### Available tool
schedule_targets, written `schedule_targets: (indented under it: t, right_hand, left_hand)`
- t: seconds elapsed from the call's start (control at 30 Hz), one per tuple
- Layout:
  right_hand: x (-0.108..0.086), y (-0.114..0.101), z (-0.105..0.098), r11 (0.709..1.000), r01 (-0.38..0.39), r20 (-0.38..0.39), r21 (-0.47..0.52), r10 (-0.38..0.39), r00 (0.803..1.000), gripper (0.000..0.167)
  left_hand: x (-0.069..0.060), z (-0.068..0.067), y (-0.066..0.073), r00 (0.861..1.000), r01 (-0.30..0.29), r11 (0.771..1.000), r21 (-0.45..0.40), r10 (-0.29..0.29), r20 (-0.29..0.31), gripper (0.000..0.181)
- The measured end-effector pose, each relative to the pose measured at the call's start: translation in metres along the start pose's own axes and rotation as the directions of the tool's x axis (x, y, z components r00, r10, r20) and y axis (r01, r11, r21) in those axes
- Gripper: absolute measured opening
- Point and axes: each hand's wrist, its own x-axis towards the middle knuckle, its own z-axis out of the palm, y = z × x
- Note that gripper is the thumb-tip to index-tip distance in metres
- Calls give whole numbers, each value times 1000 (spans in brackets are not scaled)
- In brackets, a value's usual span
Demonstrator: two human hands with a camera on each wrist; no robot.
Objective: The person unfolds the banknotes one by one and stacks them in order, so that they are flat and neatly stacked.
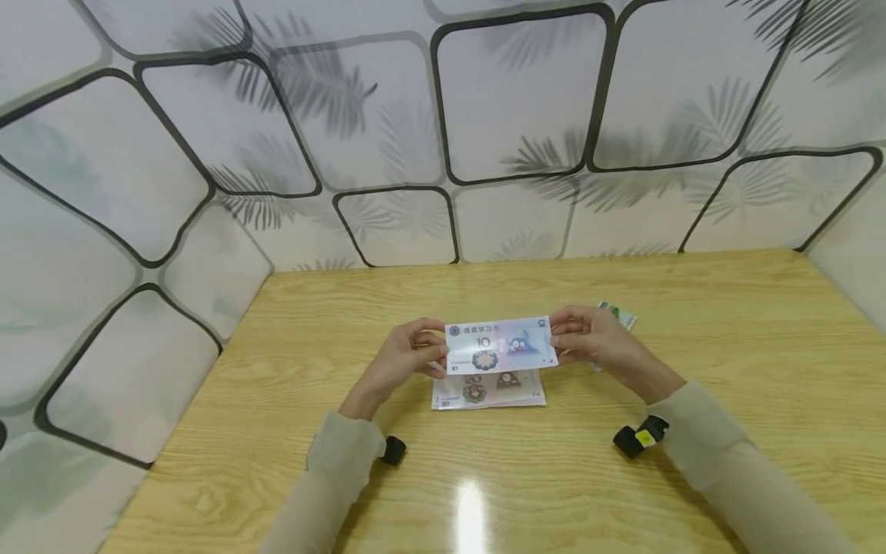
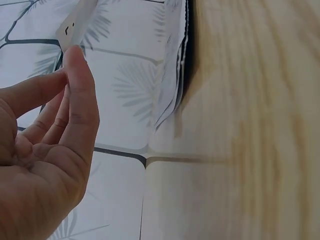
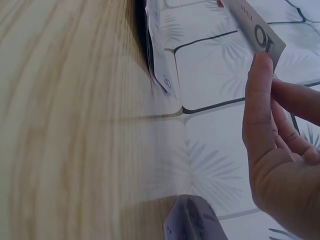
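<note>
A note printed with 10 (image 1: 500, 346) is held flat and level above the table by both hands. My left hand (image 1: 407, 350) pinches its left edge; my right hand (image 1: 597, 338) pinches its right edge. Below it lies a small stack of notes (image 1: 491, 391), the top one printed with 20, partly covered by the raised note. In the left wrist view the left thumb and fingers (image 2: 80, 100) meet at a corner of the note (image 2: 77, 25). The right wrist view has the right hand (image 3: 280, 145) gripping the other end of the note (image 3: 255, 30).
A greenish note (image 1: 618, 314) lies partly hidden behind the right hand on the wooden table (image 1: 311, 477). Another folded note (image 3: 194, 220) stands at the bottom of the right wrist view. A patterned wall covering (image 1: 519, 100) borders the table's back and sides.
</note>
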Motion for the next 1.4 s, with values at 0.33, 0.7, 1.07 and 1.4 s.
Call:
schedule_targets:
  t: [0.33, 0.7, 1.07, 1.4]
  right_hand:
    - [1, 1, 7, 999, -27, 30, -23, 28, 999, 30]
    - [2, 4, 14, 1000, -3, 76, -22, 5, 997, 29]
    - [5, 9, 14, 997, -54, 216, -52, 64, 974, 38]
    - [4, 9, 12, 992, -110, 228, -64, 122, 966, 39]
  left_hand:
    - [-1, -10, 1, 995, 6, 999, 45, -11, 100, 44]
    - [0, -14, 0, 988, 52, 996, 75, -62, 144, 49]
    - [-4, -16, 1, 970, 157, 983, 100, -172, 173, 51]
    - [-6, -17, 3, 957, 178, 973, 145, -205, 203, 51]
